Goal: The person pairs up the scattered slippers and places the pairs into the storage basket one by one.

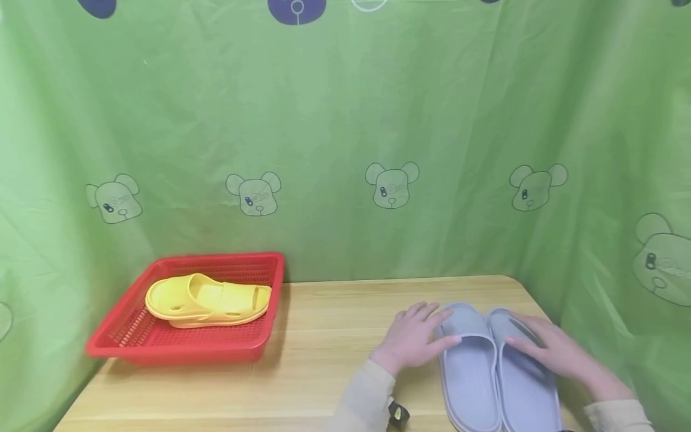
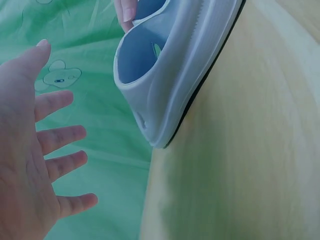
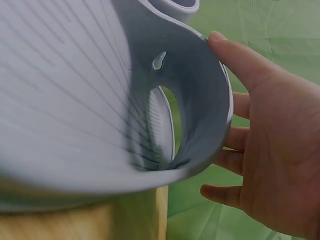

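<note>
A pair of light blue-grey slippers lies side by side at the table's right, toes toward the back. Beside the left slipper is my left hand, its fingers spread. The left wrist view shows this hand apart from the slipper, nothing in its palm. My right hand lies over the upper of the right slipper. In the right wrist view the thumb of this hand touches the strap's rim, and its loosely extended fingers lie along the strap's outside, partly hidden.
A red plastic basket stands at the back left of the wooden table, holding yellow clogs. Green curtains with bear prints hang behind and along both sides. A small black object shows beside my left sleeve.
</note>
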Motion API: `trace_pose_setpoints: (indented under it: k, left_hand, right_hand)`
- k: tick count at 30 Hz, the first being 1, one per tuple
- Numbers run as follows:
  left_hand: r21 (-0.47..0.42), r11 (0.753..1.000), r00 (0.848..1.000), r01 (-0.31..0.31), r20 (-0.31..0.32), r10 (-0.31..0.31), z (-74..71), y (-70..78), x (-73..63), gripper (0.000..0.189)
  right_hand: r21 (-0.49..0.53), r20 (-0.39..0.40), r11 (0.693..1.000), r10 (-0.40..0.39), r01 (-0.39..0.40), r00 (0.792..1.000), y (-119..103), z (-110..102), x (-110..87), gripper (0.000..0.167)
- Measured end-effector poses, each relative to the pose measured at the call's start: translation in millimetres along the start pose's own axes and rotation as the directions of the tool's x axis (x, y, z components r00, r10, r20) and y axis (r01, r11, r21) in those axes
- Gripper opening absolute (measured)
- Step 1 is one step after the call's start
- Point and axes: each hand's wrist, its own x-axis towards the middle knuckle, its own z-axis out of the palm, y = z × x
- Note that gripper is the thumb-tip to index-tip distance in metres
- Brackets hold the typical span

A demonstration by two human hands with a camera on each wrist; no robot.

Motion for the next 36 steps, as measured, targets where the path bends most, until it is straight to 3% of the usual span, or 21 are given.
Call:
trace_pose_setpoints:
  k: [14, 21, 36]
  left_hand:
    - [-0.124, 0.992, 1.0, 0.023, -0.018, -0.026, 20.9, 8.5, 9.2, 0.062]
    - [-0.139, 0.99, 0.999, 0.034, -0.03, -0.038, 30.4, 4.8, 13.4, 0.064]
    - [-0.196, 0.98, 0.999, 0.043, 0.015, -0.041, 41.3, 4.0, 22.6, 0.066]
  right_hand:
    - [0.045, 0.074, 0.997, 0.061, -0.064, 0.995, 4.0, -2.0, -4.5, 0.06]
    - [0.059, 0.092, 0.996, 0.062, -0.067, 0.994, 2.7, -3.1, -5.2, 0.061]
    - [0.063, 0.098, 0.997, 0.044, -0.051, 0.994, 1.9, -1.6, -7.7, 0.059]
